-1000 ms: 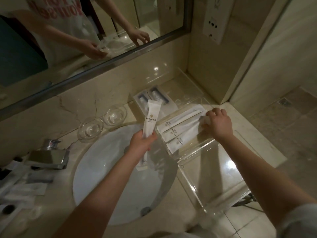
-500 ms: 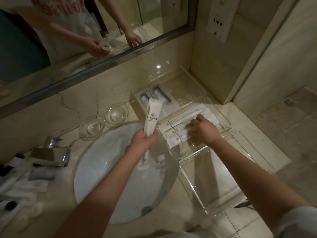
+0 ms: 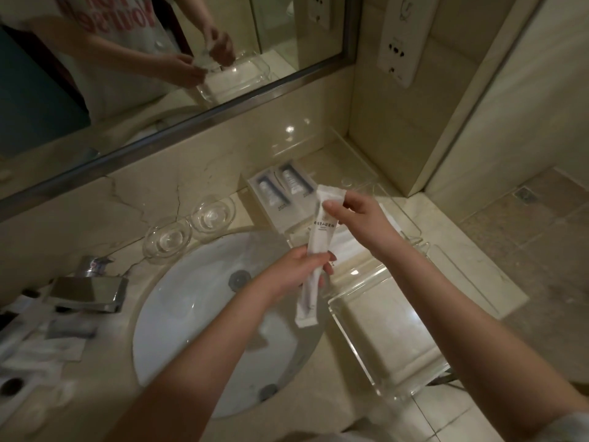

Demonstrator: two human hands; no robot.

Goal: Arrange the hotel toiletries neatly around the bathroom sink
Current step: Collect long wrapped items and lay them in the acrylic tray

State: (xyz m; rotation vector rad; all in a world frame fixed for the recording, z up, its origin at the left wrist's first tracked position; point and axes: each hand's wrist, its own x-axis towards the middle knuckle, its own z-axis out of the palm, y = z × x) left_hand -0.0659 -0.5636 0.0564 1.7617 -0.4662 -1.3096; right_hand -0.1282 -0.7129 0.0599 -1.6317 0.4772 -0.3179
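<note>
Marble counter [image 3: 462, 250] lay beneath both hands: the left hand [image 3: 294, 274] gripped a white packet [image 3: 320, 232] low down, the right hand [image 3: 360, 218] pinched its top, holding it upright over the sink's [image 3: 191, 314] right rim. Right of the grip sat a clear tray [image 3: 382, 320]; behind, a tube box [image 3: 280, 193]; left, two dishes [image 3: 167, 239]

A long white packet [image 3: 321, 237] with dark print stood nearly upright over the right rim of the sink [image 3: 191, 314], gripped low by the left hand [image 3: 296, 272] and pinched at the top by the right hand [image 3: 357, 218]. Behind it, a white box [image 3: 280, 199] showing two tubes lay flat by the wall.
</note>
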